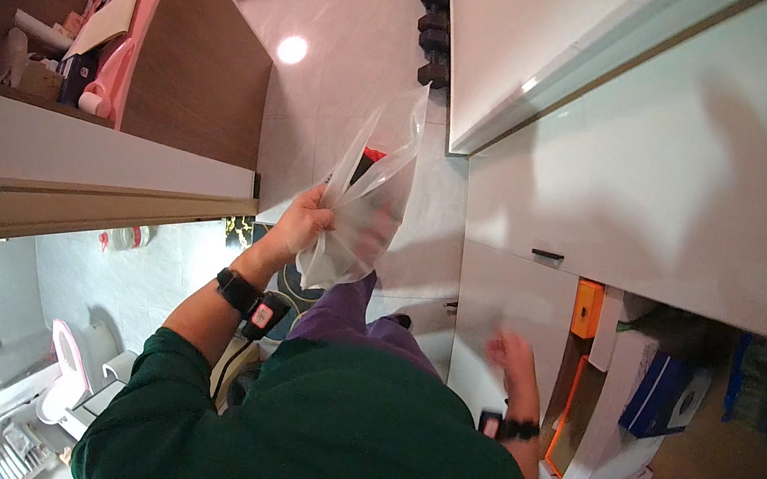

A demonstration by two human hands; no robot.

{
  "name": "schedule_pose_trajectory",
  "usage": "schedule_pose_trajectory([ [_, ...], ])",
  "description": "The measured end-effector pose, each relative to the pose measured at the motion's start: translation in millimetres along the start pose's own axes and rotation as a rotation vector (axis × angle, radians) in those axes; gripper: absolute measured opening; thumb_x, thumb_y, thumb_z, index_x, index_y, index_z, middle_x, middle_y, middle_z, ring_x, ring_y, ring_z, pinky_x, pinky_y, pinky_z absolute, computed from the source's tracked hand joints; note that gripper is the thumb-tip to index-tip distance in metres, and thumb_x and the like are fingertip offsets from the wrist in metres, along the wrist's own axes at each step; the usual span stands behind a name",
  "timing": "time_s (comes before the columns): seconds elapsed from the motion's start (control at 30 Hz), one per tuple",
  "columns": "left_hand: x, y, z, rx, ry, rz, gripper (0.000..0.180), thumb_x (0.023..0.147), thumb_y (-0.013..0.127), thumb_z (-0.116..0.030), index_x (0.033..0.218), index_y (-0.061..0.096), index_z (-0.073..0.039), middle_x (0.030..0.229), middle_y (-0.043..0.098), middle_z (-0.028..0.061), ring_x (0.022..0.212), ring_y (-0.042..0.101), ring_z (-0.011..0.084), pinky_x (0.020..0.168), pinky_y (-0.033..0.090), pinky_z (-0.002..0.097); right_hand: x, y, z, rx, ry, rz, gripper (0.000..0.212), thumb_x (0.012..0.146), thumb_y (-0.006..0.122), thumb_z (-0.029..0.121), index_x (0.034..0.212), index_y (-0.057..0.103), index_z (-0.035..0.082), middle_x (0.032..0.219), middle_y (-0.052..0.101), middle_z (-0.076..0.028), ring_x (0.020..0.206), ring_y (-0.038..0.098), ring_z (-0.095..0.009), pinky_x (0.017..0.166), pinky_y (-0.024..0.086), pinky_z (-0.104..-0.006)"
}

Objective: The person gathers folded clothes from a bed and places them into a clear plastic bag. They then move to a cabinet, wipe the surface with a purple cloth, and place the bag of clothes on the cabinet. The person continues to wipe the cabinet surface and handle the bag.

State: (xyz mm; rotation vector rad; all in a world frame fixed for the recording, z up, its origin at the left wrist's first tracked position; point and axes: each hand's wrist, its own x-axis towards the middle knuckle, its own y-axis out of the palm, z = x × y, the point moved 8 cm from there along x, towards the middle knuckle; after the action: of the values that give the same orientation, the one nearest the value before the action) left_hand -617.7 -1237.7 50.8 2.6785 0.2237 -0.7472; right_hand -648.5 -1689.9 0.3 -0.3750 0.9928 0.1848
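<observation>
In front of my body, my left hand [308, 215] is closed on the side of a clear plastic bag [374, 223]. The bag's mouth gapes at the top. Something dark with a red edge [373, 155] shows through or behind the film; its kind cannot be made out. Off to the right, my right hand [512, 355] is raised in front of a white cabinet door [506, 296], apart from the bag. Motion smears its fingers, and I see no thing in it.
Beside my right arm, an open cabinet holds an orange box [587, 309] and a blue box [667, 397]. Dumbbells [435, 67] line the wall ahead. A brown shelf unit [201, 57] stands at the left, above a doorway to a bathroom with a toilet [66, 379].
</observation>
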Motion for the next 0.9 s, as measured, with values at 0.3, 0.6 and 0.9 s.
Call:
schedule_pose_trajectory([
  [0.3, -8, -30, 5, -0.113, 0.003, -0.004, 0.056, 0.070, 0.044, 0.006, 0.126, 0.043, 0.000, 0.111, 0.057, 0.0076, 0.099, 0.054, 0.0153, 0.086, 0.042, 0.0286, 38, 309, 256, -0.179, -0.062, 0.664, 0.040, 0.086, 0.055, 0.043, 0.087, 0.059, 0.003, 0.068, 0.055, -0.005, 0.061, 0.056, -0.017, 0.057, 0.044, -0.0286],
  [0.6, -50, -109, 21, -0.192, 0.162, -0.439, 0.026, 0.092, 0.053, -0.017, 0.114, 0.053, -0.002, 0.098, 0.061, 0.0000, 0.085, 0.054, 0.0074, 0.075, 0.045, 0.0235, 26, 292, 278, -0.395, -0.354, 0.772, 0.024, 0.089, 0.054, 0.022, 0.073, 0.054, 0.004, 0.062, 0.052, -0.002, 0.055, 0.052, -0.011, 0.052, 0.044, -0.0251],
  [0.9, -104, -98, 28, -0.341, 0.291, -0.910, 0.026, 0.092, 0.053, -0.015, 0.113, 0.054, 0.000, 0.102, 0.060, 0.0008, 0.087, 0.052, 0.0071, 0.077, 0.042, 0.0215, 10, 293, 308, -0.591, -0.387, 1.032, 0.026, 0.090, 0.054, 0.024, 0.075, 0.055, 0.004, 0.067, 0.053, -0.001, 0.057, 0.052, -0.010, 0.054, 0.046, -0.0244],
])
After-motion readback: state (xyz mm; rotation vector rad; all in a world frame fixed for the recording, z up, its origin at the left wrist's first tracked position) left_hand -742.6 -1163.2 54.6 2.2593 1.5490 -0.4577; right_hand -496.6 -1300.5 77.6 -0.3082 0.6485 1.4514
